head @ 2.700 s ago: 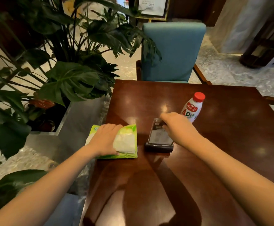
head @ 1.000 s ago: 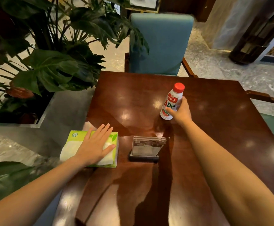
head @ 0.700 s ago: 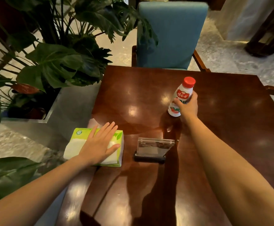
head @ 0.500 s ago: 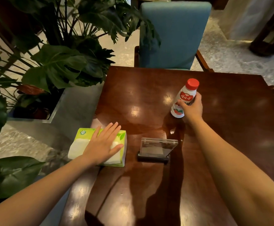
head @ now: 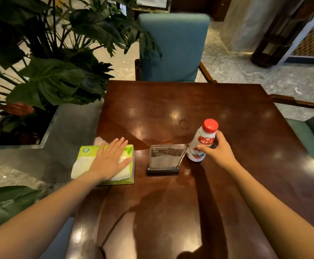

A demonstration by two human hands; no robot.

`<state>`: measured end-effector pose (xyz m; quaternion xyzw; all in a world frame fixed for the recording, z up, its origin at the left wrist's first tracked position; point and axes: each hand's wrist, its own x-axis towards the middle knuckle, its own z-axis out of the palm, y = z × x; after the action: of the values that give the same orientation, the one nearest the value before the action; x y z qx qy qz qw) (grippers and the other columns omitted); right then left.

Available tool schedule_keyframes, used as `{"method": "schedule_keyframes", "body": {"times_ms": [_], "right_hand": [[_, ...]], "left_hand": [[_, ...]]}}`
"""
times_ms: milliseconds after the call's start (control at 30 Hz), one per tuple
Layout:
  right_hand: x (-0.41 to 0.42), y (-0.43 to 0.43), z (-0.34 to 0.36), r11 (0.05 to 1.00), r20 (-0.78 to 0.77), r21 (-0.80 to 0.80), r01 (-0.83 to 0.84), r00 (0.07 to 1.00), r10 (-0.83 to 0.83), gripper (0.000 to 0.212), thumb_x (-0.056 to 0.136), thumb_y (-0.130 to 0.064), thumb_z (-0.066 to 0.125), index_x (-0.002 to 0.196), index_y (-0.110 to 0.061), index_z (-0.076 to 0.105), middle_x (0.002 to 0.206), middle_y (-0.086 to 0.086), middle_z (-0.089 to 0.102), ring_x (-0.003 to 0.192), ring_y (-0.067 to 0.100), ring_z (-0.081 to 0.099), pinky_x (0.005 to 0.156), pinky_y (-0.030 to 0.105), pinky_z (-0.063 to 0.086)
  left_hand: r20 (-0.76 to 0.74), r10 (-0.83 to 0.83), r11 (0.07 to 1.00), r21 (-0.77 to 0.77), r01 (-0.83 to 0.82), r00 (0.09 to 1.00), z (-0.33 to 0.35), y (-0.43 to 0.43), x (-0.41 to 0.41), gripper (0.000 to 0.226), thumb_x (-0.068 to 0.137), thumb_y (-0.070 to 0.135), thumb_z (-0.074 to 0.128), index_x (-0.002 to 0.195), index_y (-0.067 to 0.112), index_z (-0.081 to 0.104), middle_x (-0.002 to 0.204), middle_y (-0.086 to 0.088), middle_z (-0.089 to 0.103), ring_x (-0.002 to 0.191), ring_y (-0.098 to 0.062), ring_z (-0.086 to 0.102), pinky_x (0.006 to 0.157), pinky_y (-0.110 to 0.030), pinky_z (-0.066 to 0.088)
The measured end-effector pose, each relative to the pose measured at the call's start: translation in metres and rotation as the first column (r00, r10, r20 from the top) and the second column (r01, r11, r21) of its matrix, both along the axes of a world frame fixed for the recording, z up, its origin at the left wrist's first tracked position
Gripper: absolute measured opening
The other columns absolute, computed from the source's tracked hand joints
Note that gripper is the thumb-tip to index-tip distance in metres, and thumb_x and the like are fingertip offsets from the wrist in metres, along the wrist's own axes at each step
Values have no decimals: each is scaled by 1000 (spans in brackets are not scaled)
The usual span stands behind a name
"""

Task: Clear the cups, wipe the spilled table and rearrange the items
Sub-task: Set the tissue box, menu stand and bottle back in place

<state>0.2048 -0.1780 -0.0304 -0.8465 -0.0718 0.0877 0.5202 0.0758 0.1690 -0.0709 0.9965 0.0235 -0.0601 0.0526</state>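
A white drink bottle [head: 202, 141] with a red cap stands tilted on the dark wooden table [head: 227, 113], right beside a clear acrylic sign holder [head: 164, 159] on a black base. My right hand [head: 217, 150] is wrapped around the bottle's lower half. A green tissue pack [head: 85, 159] lies at the table's left edge, and my left hand [head: 109, 159] rests flat on it with fingers spread. A faint ring mark [head: 183, 123] shows on the table behind the bottle.
A teal chair [head: 173, 45] stands at the table's far side, and another seat [head: 313, 141] sits at the right edge. A large leafy plant [head: 55, 71] in a grey planter crowds the left side of the table.
My right hand left the sign holder, took the bottle further back on the table and has drawn it nearer, next to the holder. My left hand stays flat on the tissue pack.
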Motion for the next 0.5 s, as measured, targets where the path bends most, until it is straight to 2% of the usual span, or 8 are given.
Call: {"method": "schedule_keyframes", "body": {"times_ms": [100, 200, 500], "right_hand": [[-20, -8, 0, 1000, -8, -4, -25, 1000, 25, 68, 72, -12, 79, 130, -15, 44, 118, -3, 55, 108, 16, 56, 91, 27, 45], [-35, -13, -2, 999, -22, -12, -40, 999, 39, 67, 73, -12, 78, 130, -16, 43, 119, -2, 55, 108, 16, 56, 96, 31, 46], [-53, -29, -2, 999, -84, -23, -22, 996, 20, 67, 73, -8, 78, 129, -11, 43, 126, 11, 57, 115, 29, 57, 101, 47, 46]], "left_hand": [[-33, -6, 1000, 5, 6, 999, 0, 1, 0, 76, 86, 68, 4, 148, 25, 0, 159, 6, -2, 145, -11, -6, 118, -43, -4], [-63, -12, 1000, 2, 12, 998, 3, 0, 1, 69, 92, 59, 17, 148, 25, -3, 158, 5, -6, 145, -12, -9, 118, -44, -6], [-116, -44, 999, 8, 46, 992, 16, -6, -5, 67, 94, 55, 17, 148, 21, -3, 159, -1, -4, 146, -18, -6, 117, -42, -1]]}}
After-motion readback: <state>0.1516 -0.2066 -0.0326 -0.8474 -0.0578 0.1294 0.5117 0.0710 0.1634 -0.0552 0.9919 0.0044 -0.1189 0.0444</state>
